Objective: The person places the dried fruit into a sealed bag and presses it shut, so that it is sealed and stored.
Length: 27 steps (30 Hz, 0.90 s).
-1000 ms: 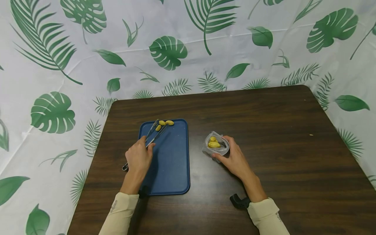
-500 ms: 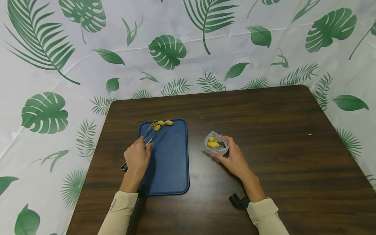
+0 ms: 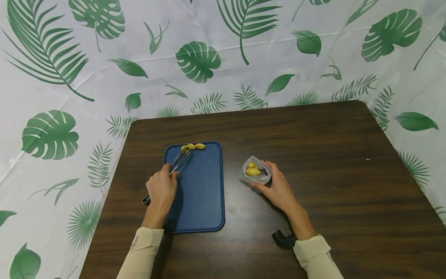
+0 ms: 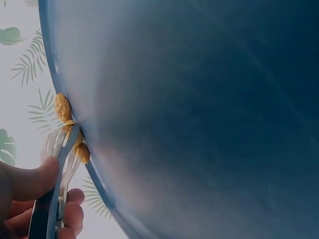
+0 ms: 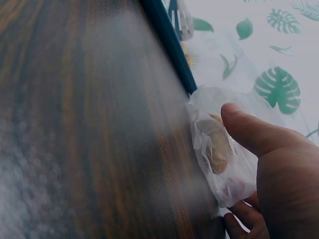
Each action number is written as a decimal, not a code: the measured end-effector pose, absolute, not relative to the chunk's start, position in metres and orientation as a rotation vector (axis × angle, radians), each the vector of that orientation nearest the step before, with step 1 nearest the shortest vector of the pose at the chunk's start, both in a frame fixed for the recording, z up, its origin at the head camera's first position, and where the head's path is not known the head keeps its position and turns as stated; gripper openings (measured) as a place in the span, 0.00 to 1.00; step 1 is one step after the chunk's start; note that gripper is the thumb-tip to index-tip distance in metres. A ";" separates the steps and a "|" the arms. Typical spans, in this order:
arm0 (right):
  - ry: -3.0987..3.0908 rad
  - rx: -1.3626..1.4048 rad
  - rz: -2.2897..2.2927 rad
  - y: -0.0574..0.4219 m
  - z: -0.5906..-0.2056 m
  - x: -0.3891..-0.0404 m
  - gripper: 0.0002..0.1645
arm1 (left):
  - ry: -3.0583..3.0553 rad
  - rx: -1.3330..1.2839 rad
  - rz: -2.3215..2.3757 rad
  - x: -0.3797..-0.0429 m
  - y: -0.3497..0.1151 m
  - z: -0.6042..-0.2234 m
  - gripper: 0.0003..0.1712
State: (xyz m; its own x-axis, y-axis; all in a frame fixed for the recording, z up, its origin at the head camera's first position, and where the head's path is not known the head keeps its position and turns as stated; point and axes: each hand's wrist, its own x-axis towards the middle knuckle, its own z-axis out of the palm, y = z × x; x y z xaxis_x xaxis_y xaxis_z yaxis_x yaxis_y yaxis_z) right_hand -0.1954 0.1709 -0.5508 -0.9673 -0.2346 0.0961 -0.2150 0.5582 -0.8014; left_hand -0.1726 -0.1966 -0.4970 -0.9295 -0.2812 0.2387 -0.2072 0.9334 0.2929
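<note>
My left hand [image 3: 162, 188] grips metal tongs [image 3: 176, 164] with slotted, fork-like ends over the far left of a blue tray [image 3: 202, 193]. The tong ends stand close together around a yellow oval piece, partly hidden by them. Beside it lie other small yellow oval pieces [image 3: 200, 146] along the tray's far rim; in the left wrist view a piece [image 4: 63, 107] has a rough, nut-like surface. My right hand [image 3: 278, 190] holds a clear plastic bag [image 3: 245, 179], mouth up, by its right side. Inside it show yellow pieces [image 3: 253, 171] and something dark.
A brown wood-grain table [image 3: 313, 155] bears the tray and bag. A small pale speck [image 3: 367, 159] lies at its right. Behind hangs a white leaf-print cloth [image 3: 237, 77]. A black device [image 3: 283, 239] sits at my right wrist.
The tong ends have come together around a yellow piece at the tray's far left and drawn slightly nearer. The right hand and bag hold still.
</note>
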 end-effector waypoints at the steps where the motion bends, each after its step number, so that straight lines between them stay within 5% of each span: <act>1: 2.753 -0.397 -1.412 0.171 -0.551 -0.196 0.52 | -2.808 0.360 -0.388 -0.172 -0.197 -0.497 0.20; 27: 2.756 -0.403 -1.418 0.173 -0.551 -0.195 0.51 | -2.665 0.373 -0.520 -0.162 -0.193 -0.489 0.20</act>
State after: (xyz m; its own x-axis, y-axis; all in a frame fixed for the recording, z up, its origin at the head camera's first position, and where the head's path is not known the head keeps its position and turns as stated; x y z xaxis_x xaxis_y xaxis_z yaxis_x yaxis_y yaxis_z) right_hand -0.1953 0.1731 -0.5513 -0.9666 -0.2344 0.1033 -0.2203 0.5550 -0.8021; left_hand -0.1617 -0.1929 -0.4894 -0.8851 -0.3282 0.3300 -0.1799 0.8952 0.4077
